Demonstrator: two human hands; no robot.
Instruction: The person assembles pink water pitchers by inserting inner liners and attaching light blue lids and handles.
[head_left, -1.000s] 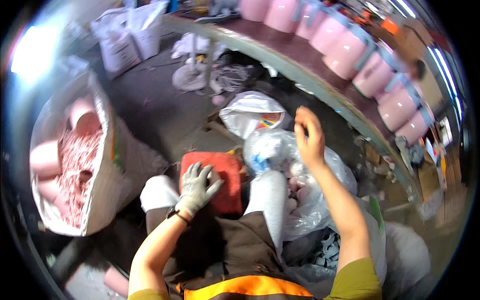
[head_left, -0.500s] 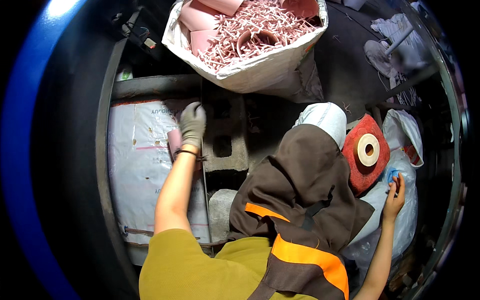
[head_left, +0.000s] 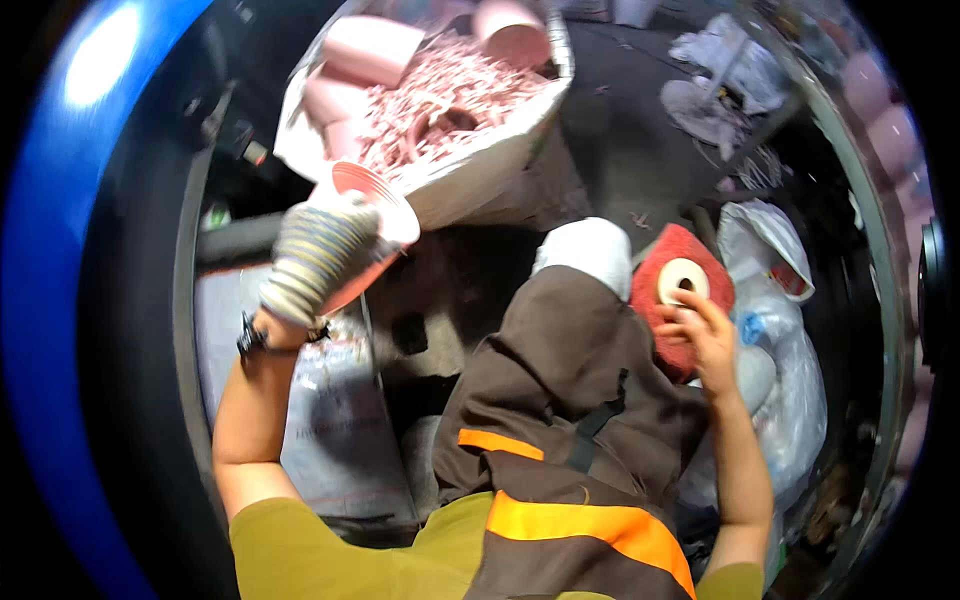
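My left hand [head_left: 312, 245], in a striped knit glove, is closed round a pink plastic cup-shaped piece [head_left: 392, 212]. The piece is tilted, its round mouth and hollow inside showing at the near edge of the big white sack. Bare and slightly blurred, my right hand [head_left: 708, 335] is over the red fabric pad [head_left: 660, 262] by my knee. Its fingers are bent but apart, reaching the cream ring-shaped roll [head_left: 672, 272] on the pad. Nothing shows in those fingers.
The white sack [head_left: 500, 185] ahead holds pink cylinders [head_left: 372, 50] and many short pink sticks [head_left: 440, 95]. A printed white package [head_left: 335, 430] lies at left beside concrete blocks [head_left: 440, 330]. Clear plastic bags [head_left: 795, 385] lie right; a metal frame [head_left: 862, 205] runs beyond them.
My left hand has risen from the white package with the pink cup-shaped piece. My right hand has moved left from the blue spot on the plastic bag to the roll. The view has shifted.
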